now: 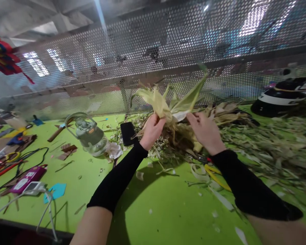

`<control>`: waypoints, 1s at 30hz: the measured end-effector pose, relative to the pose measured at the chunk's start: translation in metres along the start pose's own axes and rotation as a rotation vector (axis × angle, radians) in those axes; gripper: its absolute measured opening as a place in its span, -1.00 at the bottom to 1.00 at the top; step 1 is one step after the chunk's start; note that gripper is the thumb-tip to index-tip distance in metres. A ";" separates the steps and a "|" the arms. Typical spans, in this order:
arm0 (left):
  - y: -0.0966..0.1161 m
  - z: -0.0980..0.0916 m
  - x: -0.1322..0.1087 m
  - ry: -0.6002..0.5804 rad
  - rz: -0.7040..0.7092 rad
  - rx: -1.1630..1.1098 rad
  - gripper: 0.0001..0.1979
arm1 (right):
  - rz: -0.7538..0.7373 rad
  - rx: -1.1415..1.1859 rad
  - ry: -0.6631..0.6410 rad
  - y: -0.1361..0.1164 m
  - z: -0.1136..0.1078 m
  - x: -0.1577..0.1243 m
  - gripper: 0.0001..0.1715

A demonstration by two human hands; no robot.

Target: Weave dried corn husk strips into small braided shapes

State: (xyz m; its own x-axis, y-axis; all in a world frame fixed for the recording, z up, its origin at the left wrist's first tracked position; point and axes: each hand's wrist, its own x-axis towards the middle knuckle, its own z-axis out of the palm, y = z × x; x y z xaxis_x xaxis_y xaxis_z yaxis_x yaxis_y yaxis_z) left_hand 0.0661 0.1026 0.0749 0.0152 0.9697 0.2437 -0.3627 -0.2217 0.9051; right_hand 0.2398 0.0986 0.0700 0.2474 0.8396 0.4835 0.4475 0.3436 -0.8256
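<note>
A bunch of pale green-yellow corn husks (161, 102) is held up over the table, its leaves fanning outward. My left hand (152, 130) is closed around the base of the bunch, thumb uppermost. With my right hand (205, 131) I pinch the lower edge of one broad husk leaf (190, 97) that spreads to the right. Below both hands lies a heap of dry husks and shreds (178, 136). Pliers with yellow handles (216, 177) rest beneath my right wrist.
Left of my hands are a black phone (128, 133), a clear jug (90, 136), and a purple power bank (28, 179) with white cables. Husk strips (267, 146) cover the right side, near a black-and-white cap (280, 97). A perforated metal screen (112, 75) stands behind.
</note>
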 end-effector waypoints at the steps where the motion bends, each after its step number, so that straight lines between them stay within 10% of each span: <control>1: -0.003 0.000 -0.001 -0.040 0.064 0.056 -0.86 | -0.031 -0.050 0.012 -0.005 0.000 -0.003 -0.45; 7: -0.015 -0.002 -0.006 -0.191 0.259 0.523 -0.55 | -0.274 -0.167 -0.112 -0.013 0.012 -0.011 -0.52; 13: -0.024 -0.002 0.001 -0.199 0.252 0.304 -0.74 | -0.067 0.281 -0.054 0.000 0.018 -0.007 -0.63; 24: -0.005 -0.001 0.000 0.032 -0.179 -0.096 -0.90 | 0.183 1.034 0.006 -0.004 0.024 -0.004 -0.93; 30: -0.017 -0.002 -0.001 -0.048 0.074 0.148 -0.59 | 0.318 1.088 -0.021 -0.018 0.023 -0.008 -0.70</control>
State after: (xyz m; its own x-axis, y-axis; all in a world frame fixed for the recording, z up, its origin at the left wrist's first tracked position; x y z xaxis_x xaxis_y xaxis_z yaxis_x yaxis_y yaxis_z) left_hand 0.0701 0.1060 0.0587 0.0395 0.9450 0.3246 -0.2230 -0.3083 0.9248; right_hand 0.2102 0.0954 0.0740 0.1975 0.9576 0.2097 -0.6209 0.2877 -0.7292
